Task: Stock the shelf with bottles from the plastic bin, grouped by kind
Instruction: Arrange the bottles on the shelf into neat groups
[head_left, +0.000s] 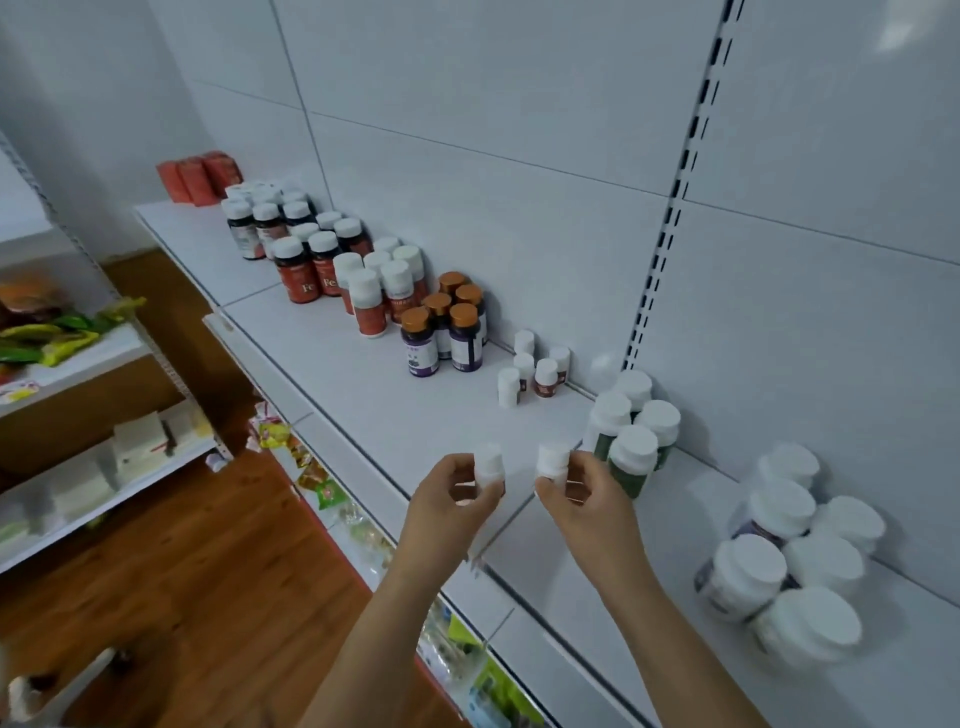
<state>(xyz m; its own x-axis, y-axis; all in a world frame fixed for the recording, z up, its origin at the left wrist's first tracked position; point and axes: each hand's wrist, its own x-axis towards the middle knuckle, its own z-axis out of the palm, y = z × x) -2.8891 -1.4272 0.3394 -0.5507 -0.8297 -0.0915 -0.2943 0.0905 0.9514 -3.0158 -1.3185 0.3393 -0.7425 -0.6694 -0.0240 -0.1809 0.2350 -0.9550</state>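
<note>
My left hand (451, 501) grips a small white bottle (490, 464) above the white shelf (363, 395). A second small white bottle (551, 461) is gripped by my right hand (587, 499), close beside the first. Both are held upright over the shelf's middle, near its front. Behind them stands a cluster of several small white bottles (532, 366) of the same kind. Green-labelled white-capped bottles (631, 436) stand just right of my right hand. The plastic bin is out of view.
Along the back wall stand grouped bottles: orange-capped purple ones (447, 327), red-labelled white-capped ones (382, 288), dark ones (270, 218), red boxes (200, 174) at the far left, large white jars (789, 551) at the right. Snack packets (322, 483) fill the lower shelf; another rack (78, 364) stands left.
</note>
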